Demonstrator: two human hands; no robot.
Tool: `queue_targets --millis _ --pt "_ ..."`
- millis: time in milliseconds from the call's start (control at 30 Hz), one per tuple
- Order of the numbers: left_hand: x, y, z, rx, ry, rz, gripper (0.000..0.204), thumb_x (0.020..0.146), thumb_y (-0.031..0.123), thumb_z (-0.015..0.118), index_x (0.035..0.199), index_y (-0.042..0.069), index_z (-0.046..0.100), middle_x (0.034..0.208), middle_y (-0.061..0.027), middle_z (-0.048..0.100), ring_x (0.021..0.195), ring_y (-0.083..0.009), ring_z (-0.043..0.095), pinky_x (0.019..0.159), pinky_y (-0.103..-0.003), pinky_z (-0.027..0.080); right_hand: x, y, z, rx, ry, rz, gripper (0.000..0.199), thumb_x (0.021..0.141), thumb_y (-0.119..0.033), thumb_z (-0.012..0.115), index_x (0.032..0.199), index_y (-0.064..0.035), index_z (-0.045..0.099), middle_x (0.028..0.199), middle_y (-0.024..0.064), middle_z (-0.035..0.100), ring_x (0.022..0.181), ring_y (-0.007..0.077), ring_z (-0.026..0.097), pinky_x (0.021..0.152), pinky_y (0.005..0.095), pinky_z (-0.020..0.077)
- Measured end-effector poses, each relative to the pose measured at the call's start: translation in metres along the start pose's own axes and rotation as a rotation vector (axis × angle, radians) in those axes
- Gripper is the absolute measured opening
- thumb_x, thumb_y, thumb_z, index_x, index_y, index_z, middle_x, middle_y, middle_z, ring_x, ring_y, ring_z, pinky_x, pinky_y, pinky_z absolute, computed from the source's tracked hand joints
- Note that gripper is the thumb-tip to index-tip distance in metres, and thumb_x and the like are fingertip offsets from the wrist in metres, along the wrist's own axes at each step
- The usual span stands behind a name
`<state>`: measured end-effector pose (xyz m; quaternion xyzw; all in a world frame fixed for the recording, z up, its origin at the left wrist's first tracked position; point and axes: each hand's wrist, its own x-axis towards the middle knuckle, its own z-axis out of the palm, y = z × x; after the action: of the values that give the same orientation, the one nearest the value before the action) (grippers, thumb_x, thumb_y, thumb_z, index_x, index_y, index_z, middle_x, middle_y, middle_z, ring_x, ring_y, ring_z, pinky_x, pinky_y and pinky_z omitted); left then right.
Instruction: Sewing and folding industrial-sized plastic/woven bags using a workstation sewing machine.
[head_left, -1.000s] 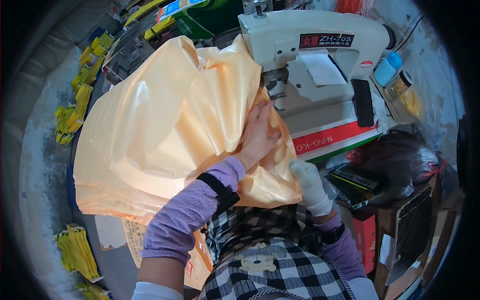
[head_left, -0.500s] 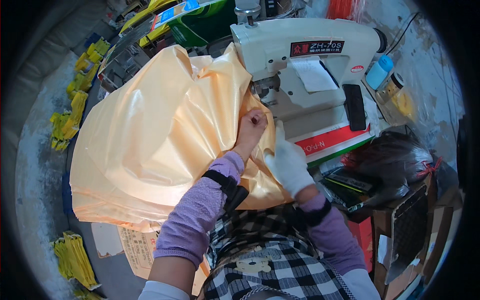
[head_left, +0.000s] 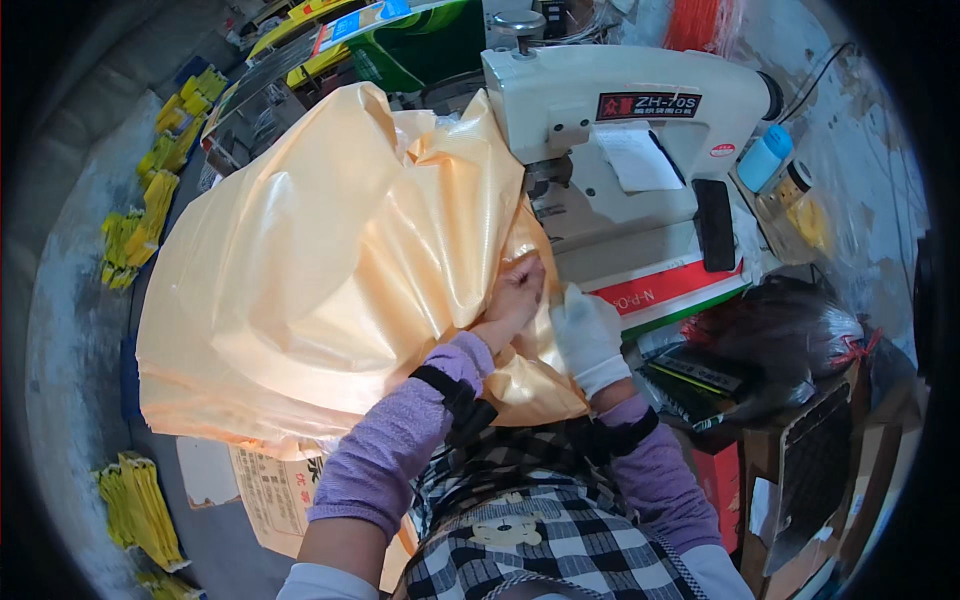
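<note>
"Two hands to log. Left hand (head_left: 518, 290): bare, fingers curled narrow, resting on pale orange sheeting (head_left: 290, 260). Whether a fold is pinched inside, cannot tell."

"And the right hand (head_left: 588, 330)?"

"White glove, fingers fairly straight, aimed away from the body, at the sheeting's right edge. Gripping or only lying against it: cannot tell."

"Where does the sheeting run?"

"Under the left fingers, then wide to their left in big glossy folds. A narrower strip lies between the two sets of fingers and goes on beyond the left fingertips, to the working end of the sewing machine (head_left: 570, 75). Needle itself too small to make out."

"How best to handle that strip?"

"My judgement: guide, don't tug. Left fingers flat and well short of the needle area; gloved fingers holding the edge straight in line with it. Slick stuff, likely to slide, so light even pressure from both."

"Main risk?"

"The heap left of the fingers. Its weight probably drags the edge askew, so leave slack on that side. Smooth any crease ahead of the left fingertips first, or it may catch double. Phone (head_left: 714, 225) lies beyond the glove, to its right; steer the edge clear."
</note>
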<state>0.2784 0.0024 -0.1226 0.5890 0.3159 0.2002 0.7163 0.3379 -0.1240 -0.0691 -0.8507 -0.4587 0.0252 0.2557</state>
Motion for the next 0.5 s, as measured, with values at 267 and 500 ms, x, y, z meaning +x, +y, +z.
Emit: queue_targets --millis 267,500 --pt "-0.041 0.011 0.002 0.103 -0.157 -0.191 0.057 0.096 0.01 0.053 0.149 0.008 0.033 0.079 0.0001 0.056 0.062 -0.0079 0.051 0.057 -0.022 0.043 -0.011 0.0 0.009 0.027 -0.079 0.096 0.037 0.083 -0.016 0.059 0.117 0.0002 0.059 0.075 0.0192 0.065 0.07 0.0389 0.064 0.065 0.0474 0.0513" --pt "-0.057 0.007 -0.004 -0.082 -0.287 -0.188 0.06 0.095 0.005 0.051 0.151 0.012 0.03 0.087 0.0002 0.056 0.065 -0.0075 0.05 0.058 -0.022 0.044 -0.017 0.014 0.002 0.064 0.055 -0.093 0.023 0.087 -0.025 0.056 0.083 -0.003 0.061 0.072 0.0165 0.065 0.066 0.0373 0.064 0.061 0.0467 0.0508"
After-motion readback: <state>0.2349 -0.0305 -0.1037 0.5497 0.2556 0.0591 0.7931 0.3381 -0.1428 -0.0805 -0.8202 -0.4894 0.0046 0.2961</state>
